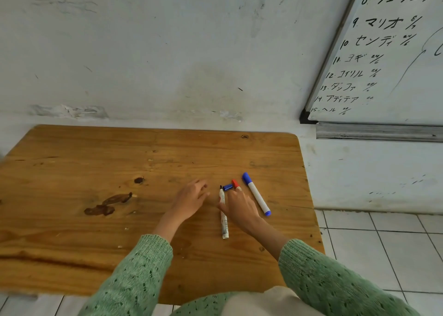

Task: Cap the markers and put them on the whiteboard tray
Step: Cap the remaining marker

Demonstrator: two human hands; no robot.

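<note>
An uncapped white marker [224, 217] lies on the wooden table [96, 162], its black tip pointing away from me. A loose blue cap [227, 187] and a red cap [235, 184] rest just beyond it. A capped blue marker [256, 194] lies slanted to their right. My right hand [239, 208] hovers over the uncapped marker, fingers spread, fingertips near the red cap, holding nothing. My left hand [190, 199] rests open on the table to the left of the markers. The grey whiteboard tray [378, 131] hangs under the whiteboard [388, 59] at the upper right.
The table stands against a scuffed white wall. Dark stains mark the wood at the left. White floor tiles [383, 248] lie to the right of the table, below the tray.
</note>
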